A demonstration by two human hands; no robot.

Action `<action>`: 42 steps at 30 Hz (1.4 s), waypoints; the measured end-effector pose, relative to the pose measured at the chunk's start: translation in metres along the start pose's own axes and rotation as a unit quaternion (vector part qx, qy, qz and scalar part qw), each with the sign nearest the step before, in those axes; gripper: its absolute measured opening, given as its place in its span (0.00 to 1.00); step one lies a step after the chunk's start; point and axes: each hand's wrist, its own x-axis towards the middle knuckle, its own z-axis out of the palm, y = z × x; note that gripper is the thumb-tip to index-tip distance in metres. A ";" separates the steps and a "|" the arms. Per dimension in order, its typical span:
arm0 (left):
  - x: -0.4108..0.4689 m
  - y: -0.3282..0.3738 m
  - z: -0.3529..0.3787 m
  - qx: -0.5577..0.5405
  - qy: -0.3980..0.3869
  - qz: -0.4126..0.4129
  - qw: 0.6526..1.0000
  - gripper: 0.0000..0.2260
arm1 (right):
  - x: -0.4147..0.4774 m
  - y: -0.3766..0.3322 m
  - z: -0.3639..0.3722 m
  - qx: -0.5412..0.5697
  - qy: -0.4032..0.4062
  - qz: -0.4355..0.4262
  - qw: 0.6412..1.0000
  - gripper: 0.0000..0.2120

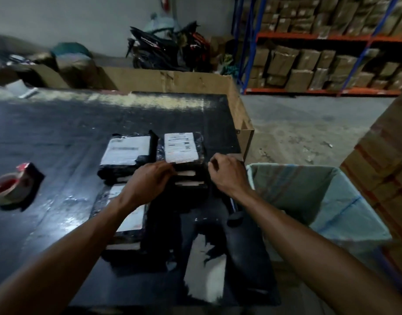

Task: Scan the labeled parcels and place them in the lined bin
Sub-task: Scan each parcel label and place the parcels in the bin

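Several black-wrapped parcels with white labels lie on the dark table (59, 133). A stack of parcels (181, 147) stands at the right, its top label facing up. Beside it to the left lies another labeled parcel (126, 153), and a third one (129, 219) sits nearer to me under my left forearm. My left hand (150, 178) touches the near left edge of the stack's top parcel. At the stack's near right corner my right hand (227, 173) has its fingers curled. The lined bin (332, 201), with a pale green liner, stands at the table's right.
A roll of red-printed tape (11, 185) lies at the table's left. A large cardboard wall (172, 79) borders the table's far and right sides. Stacked cardboard boxes (381, 167) rise right of the bin. Shelving (320, 64) with brown packages fills the background.
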 end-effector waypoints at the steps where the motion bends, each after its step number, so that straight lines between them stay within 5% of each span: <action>1: -0.014 -0.011 -0.005 0.008 0.008 -0.018 1.000 0.13 | -0.003 -0.016 0.009 0.004 -0.026 -0.005 1.000 0.11; 9: -0.099 -0.077 -0.006 0.058 0.064 -0.312 0.946 0.11 | -0.039 -0.105 0.079 0.059 -0.290 0.010 0.955 0.28; 14: -0.103 -0.079 0.001 -0.115 -0.009 -0.490 0.864 0.32 | -0.057 -0.129 0.087 0.127 -0.315 0.023 0.940 0.25; 20: -0.081 -0.036 -0.008 -0.191 0.056 -0.505 0.840 0.37 | -0.062 -0.107 0.074 0.194 -0.273 0.047 0.941 0.23; 25: -0.065 0.031 -0.001 -0.239 0.142 -0.457 0.845 0.26 | -0.086 -0.051 0.070 0.250 -0.113 0.048 0.961 0.18; 31: -0.049 0.046 0.050 -0.366 0.088 -0.463 0.802 0.25 | -0.081 0.025 0.045 0.132 -0.035 0.032 0.990 0.15; 34: -0.050 0.048 0.079 -0.372 0.035 -0.451 0.811 0.27 | -0.061 0.062 0.037 0.066 0.061 0.131 0.987 0.13; 37: -0.057 0.043 0.107 -0.385 0.010 -0.473 0.793 0.35 | -0.037 0.081 0.047 0.034 -0.063 0.262 0.962 0.26; 39: -0.058 0.051 0.107 -0.392 0.013 -0.485 0.781 0.31 | -0.029 0.081 0.059 0.045 -0.117 0.292 0.948 0.32; 42: -0.057 0.059 0.106 -0.388 0.030 -0.488 0.782 0.28 | -0.023 0.069 0.064 0.087 -0.109 0.325 0.935 0.27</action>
